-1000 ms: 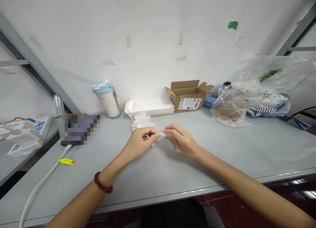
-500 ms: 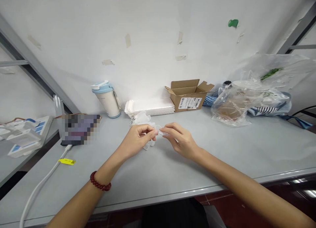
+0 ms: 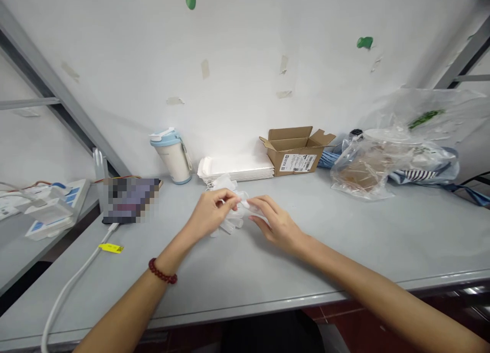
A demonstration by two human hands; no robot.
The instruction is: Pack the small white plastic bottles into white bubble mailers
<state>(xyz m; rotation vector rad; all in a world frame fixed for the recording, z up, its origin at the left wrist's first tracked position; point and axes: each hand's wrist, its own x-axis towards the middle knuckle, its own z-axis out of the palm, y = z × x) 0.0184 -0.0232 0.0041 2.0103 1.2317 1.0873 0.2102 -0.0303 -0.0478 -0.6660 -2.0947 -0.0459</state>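
Basically, near edge first: gray tabletop (image 3: 363,241), both forearms over it, dark red beaded bracelet (image 3: 163,272) on the left wrist. Left hand (image 3: 212,210) has thumb and index pinching one end of a small translucent plastic piece (image 3: 245,204); right hand (image 3: 277,223) has index and thumb on the other end, a bit apart, exact contact blurry. Piece is up between the two hands, mid-tabletop. Pile of similar clear pieces (image 3: 231,223) just behind and under the left fingers, partly hidden. Off left, white cable (image 3: 72,281) with yellow tag (image 3: 111,248) runs to a pixelated phone-like device (image 3: 132,197). Farther back: beige tumbler (image 3: 174,161) with blue lid, stack of flat white packs (image 3: 241,169), open cardboard box (image 3: 296,161) touching it, clear plastic bag (image 3: 356,174) at right. White wall (image 3: 237,52) behind, tape scraps.
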